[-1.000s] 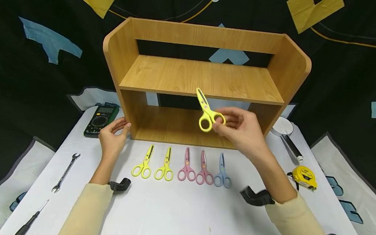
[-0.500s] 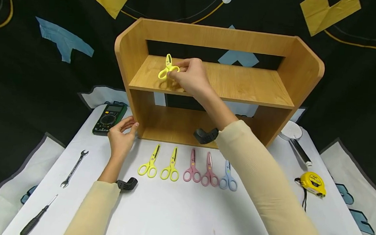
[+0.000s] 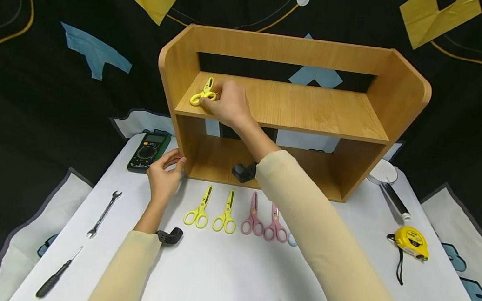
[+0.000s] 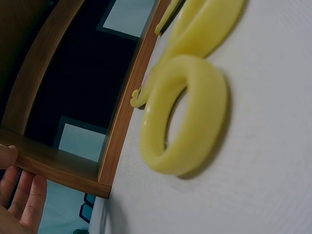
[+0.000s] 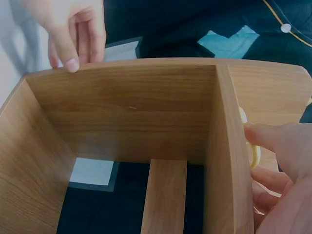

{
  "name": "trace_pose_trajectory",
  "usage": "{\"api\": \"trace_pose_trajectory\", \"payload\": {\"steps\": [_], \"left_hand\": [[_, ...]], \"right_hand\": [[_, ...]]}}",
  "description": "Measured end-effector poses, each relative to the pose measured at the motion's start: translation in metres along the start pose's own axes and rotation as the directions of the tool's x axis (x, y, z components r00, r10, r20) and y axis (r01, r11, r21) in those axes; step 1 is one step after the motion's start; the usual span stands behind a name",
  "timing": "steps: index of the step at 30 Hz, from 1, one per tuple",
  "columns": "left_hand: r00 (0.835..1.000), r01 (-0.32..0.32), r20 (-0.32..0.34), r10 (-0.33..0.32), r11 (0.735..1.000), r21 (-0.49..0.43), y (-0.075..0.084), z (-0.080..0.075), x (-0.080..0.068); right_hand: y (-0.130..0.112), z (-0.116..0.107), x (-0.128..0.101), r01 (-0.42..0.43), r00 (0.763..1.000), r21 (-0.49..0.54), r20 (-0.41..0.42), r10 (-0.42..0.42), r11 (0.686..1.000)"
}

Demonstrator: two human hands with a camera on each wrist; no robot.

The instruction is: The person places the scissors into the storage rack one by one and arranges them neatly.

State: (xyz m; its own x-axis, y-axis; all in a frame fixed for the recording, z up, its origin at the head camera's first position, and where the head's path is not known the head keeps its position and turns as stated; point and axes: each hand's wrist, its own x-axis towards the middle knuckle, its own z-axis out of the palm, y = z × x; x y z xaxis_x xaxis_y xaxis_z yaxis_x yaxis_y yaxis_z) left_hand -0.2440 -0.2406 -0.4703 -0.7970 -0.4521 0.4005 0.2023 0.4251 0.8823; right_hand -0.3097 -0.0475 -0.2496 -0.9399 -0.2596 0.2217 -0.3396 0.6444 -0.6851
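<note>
Head view: yellow scissors (image 3: 203, 94) pinched in right hand (image 3: 226, 104), lying at left end of shelf (image 3: 311, 109) upper board. Left hand (image 3: 164, 175) fingers braced straight against shelf side. Five scissors (image 3: 236, 215) left on table (image 3: 224, 275).

Multimeter (image 3: 149, 150), wrench (image 3: 103, 213), screwdriver (image 3: 58, 274), tape measure (image 3: 414, 243).
</note>
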Motion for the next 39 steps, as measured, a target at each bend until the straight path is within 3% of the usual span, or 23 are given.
{"api": "trace_pose_trajectory", "payload": {"steps": [4,9,15,21,30,34,39], "left_hand": [[1.000,-0.004,0.012,0.004,1.000,0.000,0.000,0.002,-0.002],[1.000,-0.021,0.004,0.021,1.000,0.001,-0.001,0.001,-0.001],[0.998,-0.056,0.003,0.056,0.998,0.034,-0.002,0.002,-0.001],[0.998,-0.058,-0.001,0.058,0.996,0.073,-0.001,0.001,-0.002],[0.997,-0.079,-0.010,0.081,0.992,0.098,0.001,0.001,-0.002],[0.996,-0.080,-0.017,0.082,0.991,0.105,0.003,0.001,-0.001],[0.998,-0.068,-0.006,0.069,0.992,0.107,0.000,0.004,-0.003]], "right_hand": [[0.004,0.001,-0.001,0.006,1.000,-0.067,0.022,-0.004,0.998],[0.005,-0.006,-0.006,0.032,0.998,-0.015,0.060,-0.032,0.999],[0.020,-0.036,-0.029,0.090,0.995,0.085,0.038,-0.094,0.992],[0.044,-0.070,-0.069,0.101,0.995,0.130,-0.005,-0.102,0.986],[0.120,-0.103,-0.149,0.072,0.996,0.199,0.034,-0.080,0.977],[0.161,-0.099,-0.183,0.027,0.997,0.228,0.069,-0.044,0.973],[0.209,-0.080,-0.229,-0.085,0.993,0.198,0.095,0.068,0.977]]}}
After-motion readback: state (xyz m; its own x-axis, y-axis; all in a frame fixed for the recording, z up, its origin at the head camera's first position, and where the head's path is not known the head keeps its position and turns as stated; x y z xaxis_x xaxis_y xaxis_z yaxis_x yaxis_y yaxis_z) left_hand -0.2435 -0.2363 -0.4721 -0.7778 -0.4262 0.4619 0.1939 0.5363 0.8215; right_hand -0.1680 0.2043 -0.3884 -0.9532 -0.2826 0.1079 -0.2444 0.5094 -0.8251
